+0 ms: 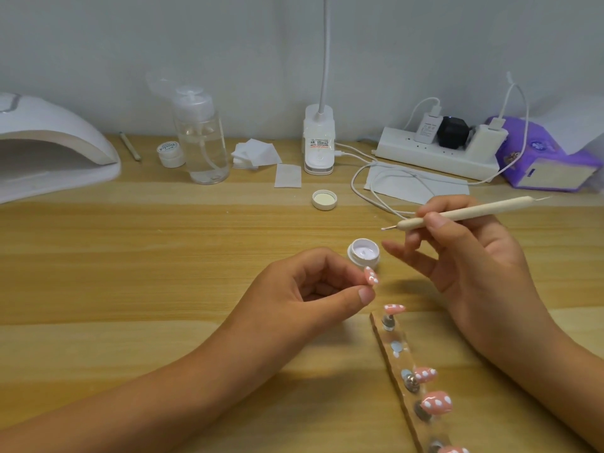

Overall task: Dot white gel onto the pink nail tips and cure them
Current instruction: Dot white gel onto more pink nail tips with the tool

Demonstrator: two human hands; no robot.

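Note:
My left hand (313,289) pinches a pink nail tip (371,276) with white dots between thumb and fingers, just in front of the open white gel pot (363,252). My right hand (464,250) holds a cream dotting pen (464,213), its fine tip pointing left above the pot. A clear holder strip (397,354) runs toward the lower right, carrying several more pink tips on stands, such as one at the top (394,308) and a dotted one lower down (436,402). One stand spot on the strip is bare.
The white curing lamp (49,148) stands at the far left. Behind are a pump bottle (202,142), a closed small jar (170,153), cotton wipes (258,153), the pot's lid (324,199), a clip lamp base (318,142), a power strip (438,152) with cables and a purple pack (542,155).

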